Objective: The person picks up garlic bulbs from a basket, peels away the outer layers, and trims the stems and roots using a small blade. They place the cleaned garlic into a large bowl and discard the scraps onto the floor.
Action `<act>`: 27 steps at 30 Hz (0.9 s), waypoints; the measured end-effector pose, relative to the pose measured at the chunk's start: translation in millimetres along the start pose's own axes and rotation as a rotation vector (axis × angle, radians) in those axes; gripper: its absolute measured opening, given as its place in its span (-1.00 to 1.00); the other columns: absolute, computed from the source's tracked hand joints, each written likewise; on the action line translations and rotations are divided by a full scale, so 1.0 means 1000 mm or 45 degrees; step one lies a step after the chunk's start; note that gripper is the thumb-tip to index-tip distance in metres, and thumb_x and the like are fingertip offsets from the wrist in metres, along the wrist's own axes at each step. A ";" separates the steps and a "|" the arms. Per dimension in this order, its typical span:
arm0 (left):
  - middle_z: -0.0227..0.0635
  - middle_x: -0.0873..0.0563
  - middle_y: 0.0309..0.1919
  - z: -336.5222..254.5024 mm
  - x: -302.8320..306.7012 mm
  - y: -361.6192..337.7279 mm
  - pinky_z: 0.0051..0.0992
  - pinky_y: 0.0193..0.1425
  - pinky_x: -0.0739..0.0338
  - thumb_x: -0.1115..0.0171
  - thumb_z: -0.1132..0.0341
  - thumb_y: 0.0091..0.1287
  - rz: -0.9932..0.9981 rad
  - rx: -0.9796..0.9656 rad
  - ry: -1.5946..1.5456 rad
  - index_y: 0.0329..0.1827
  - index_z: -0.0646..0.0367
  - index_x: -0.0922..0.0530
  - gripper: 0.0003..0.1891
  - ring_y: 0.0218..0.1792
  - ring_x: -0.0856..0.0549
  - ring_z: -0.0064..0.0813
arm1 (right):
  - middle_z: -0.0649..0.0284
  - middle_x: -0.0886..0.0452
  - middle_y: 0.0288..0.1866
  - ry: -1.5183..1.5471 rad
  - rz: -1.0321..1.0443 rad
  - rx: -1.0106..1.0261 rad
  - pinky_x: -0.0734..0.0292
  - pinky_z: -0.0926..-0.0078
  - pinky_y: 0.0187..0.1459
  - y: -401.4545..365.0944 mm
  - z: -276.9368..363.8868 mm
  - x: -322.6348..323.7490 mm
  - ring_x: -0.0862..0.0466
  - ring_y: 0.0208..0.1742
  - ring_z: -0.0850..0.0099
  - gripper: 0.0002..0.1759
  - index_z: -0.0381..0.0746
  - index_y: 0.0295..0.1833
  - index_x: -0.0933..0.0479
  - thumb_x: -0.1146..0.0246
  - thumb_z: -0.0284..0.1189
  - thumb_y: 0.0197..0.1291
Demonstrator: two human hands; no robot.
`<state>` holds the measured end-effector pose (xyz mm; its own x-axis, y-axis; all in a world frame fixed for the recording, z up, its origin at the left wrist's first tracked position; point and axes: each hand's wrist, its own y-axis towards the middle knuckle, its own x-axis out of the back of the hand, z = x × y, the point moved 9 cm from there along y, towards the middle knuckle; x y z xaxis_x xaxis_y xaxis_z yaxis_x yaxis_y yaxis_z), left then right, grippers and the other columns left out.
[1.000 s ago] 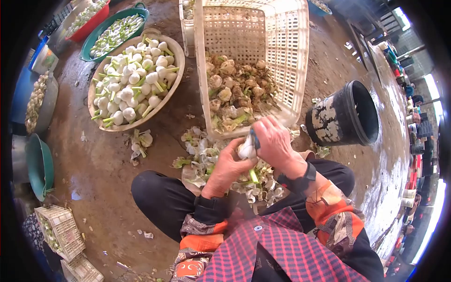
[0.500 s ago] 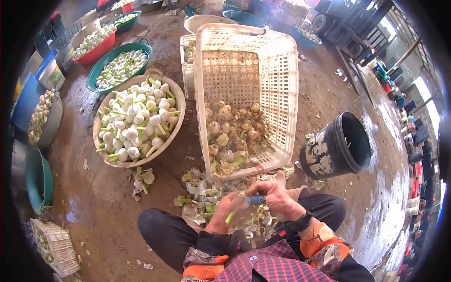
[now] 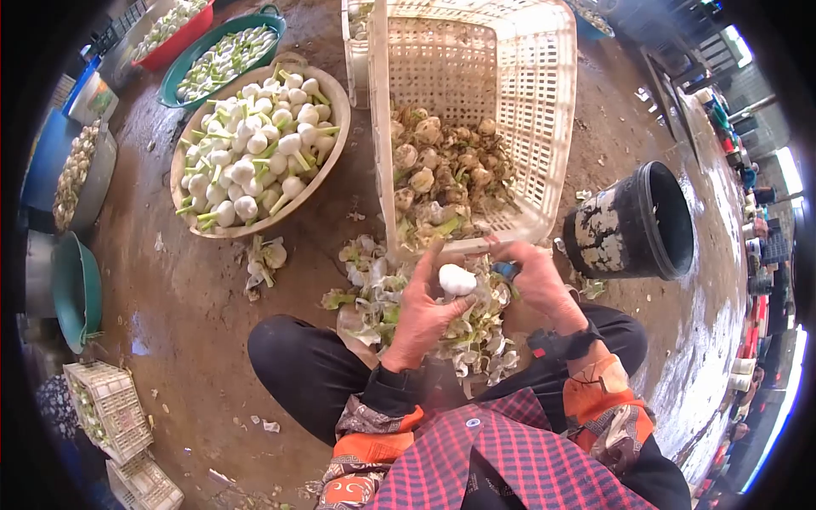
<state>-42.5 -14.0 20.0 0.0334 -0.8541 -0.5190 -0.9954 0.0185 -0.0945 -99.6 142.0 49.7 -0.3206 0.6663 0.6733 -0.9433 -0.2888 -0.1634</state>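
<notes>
A peeled white garlic bulb (image 3: pixel 457 280) rests in my left hand (image 3: pixel 418 316), between the thumb below it and the raised fingers. My right hand (image 3: pixel 541 285) is to the right of the bulb, apart from it, with its fingers curled around a small blue object (image 3: pixel 506 269) whose kind I cannot make out. Both hands are just in front of the white plastic crate (image 3: pixel 563 136), which is tilted towards me and holds unpeeled, brownish garlic bulbs (image 3: pixel 442 161). Under my hands lies a heap of garlic skins and stalk trimmings (image 3: pixel 374 280).
A wide round basin (image 3: pixel 338 140) heaped with cleaned garlic stands at the left. Behind it are a green tub (image 3: pixel 170 89) and a red tub, both with garlic. To the right, a black bucket (image 3: pixel 625 225) leans. White crates (image 3: pixel 110 408) sit at lower left.
My hands have moved apart and forward towards the crate. The green stalk seen at my left hand before no longer shows, and the white bulb is now in view. The camera view has tilted down.
</notes>
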 end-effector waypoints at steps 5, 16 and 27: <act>-0.27 -0.54 0.01 0.018 0.009 0.001 -0.50 -0.01 -0.57 -0.23 0.49 0.23 -0.061 0.110 -0.079 0.35 0.26 -0.25 -0.40 -0.07 -0.60 -0.48 | 0.16 -0.65 -0.18 0.632 0.016 -0.322 -0.52 0.62 -0.11 0.014 -0.015 -0.008 -0.62 -0.19 0.49 -0.75 -0.29 -0.03 -0.57 -0.22 -0.61 0.14; -0.21 -0.61 -0.17 0.060 0.040 0.009 -0.36 -0.10 -0.64 0.01 0.63 0.16 -0.378 0.406 -0.375 0.13 0.36 -0.41 -0.59 -0.17 -0.67 -0.31 | -0.04 -0.47 0.16 -0.158 -0.052 0.012 -0.37 0.27 0.16 0.190 -0.023 -0.088 -0.48 0.17 0.10 -0.43 -0.27 0.21 -0.39 -0.16 -0.62 -0.03; -0.29 -0.40 0.18 0.005 0.033 0.019 -0.57 -0.14 -0.56 -0.27 0.54 0.20 -0.357 -0.213 0.454 0.36 0.19 -0.25 -0.37 -0.14 -0.62 -0.52 | 0.29 -0.64 -0.32 0.832 0.214 -0.415 -0.50 0.52 -0.29 0.046 0.005 -0.070 -0.62 -0.32 0.50 -0.71 -0.27 0.04 -0.55 -0.17 -0.35 0.28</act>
<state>-59.9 -39.3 -3.5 0.2989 -0.9396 -0.1665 -0.9542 -0.2972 -0.0359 -120.3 79.0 -1.2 -0.3525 0.9331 0.0712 -0.8221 -0.2724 -0.5000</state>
